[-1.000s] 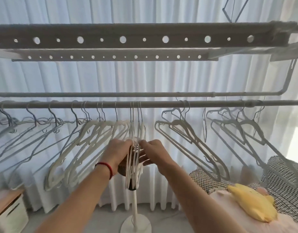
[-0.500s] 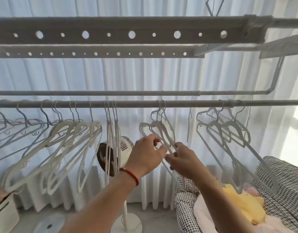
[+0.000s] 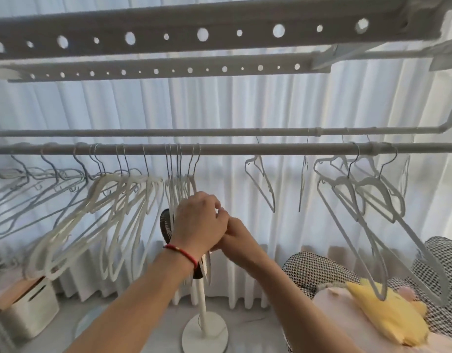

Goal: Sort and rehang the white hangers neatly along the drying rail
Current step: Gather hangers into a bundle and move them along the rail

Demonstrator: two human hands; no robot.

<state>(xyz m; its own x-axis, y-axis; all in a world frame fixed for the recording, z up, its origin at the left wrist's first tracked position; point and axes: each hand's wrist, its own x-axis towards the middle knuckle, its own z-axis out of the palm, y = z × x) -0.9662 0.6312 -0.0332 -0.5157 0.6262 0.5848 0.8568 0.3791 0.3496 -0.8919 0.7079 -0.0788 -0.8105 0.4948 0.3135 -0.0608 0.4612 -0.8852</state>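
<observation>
The drying rail runs across the view at head height. A tight bunch of white hangers hangs edge-on from its middle. My left hand, with a red cord at the wrist, grips this bunch from the front. My right hand presses in from the right, its fingertips tucked behind the left hand at the same hangers. More white hangers fan out on the left. One hanger hangs alone to the right, and a tangled group hangs further right.
Thin grey wire hangers crowd the rail's far left. A second rail and perforated bars sit above. A standing fan is behind the hands. A storage box is lower left, a yellow plush on checked cushions lower right.
Both hands went right to a pair of white hangers, then slid them left along the rail. That pair now hangs with the central bunch, leaving a gap on the rail.
</observation>
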